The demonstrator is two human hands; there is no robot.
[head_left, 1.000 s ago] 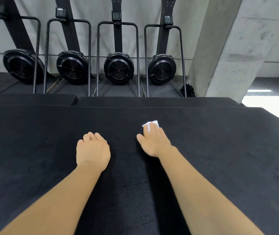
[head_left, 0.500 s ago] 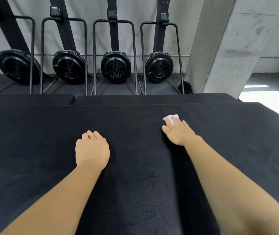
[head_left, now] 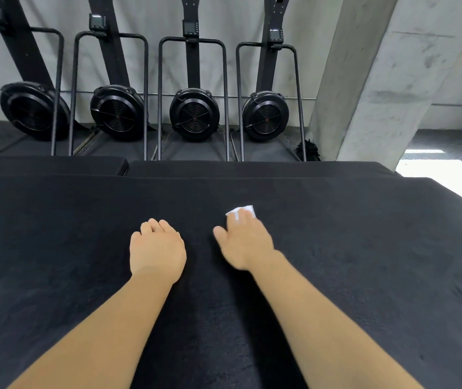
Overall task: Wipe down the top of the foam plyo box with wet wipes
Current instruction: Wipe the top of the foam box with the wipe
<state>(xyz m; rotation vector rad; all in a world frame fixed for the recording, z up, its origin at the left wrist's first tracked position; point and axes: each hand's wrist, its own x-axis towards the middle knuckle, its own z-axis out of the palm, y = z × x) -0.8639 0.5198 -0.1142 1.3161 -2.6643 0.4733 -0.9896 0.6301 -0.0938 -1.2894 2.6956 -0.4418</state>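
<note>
The black foam plyo box fills the lower two thirds of the head view, its top broad and flat. My right hand lies flat on it near the middle, fingers straight, pressing a white wet wipe against the surface; only the wipe's far edge shows past the fingertips. My left hand rests on the box top just left of the right hand, its fingers curled under and holding nothing.
Two more black foam boxes butt against the far edge. Behind them several black rowing machines stand upright against a grey wall. A concrete pillar rises at the back right, with sunlit floor beside it.
My right hand slid the wipe out to the right, then swept it back left toward the middle of the box. My left hand stayed in place.
</note>
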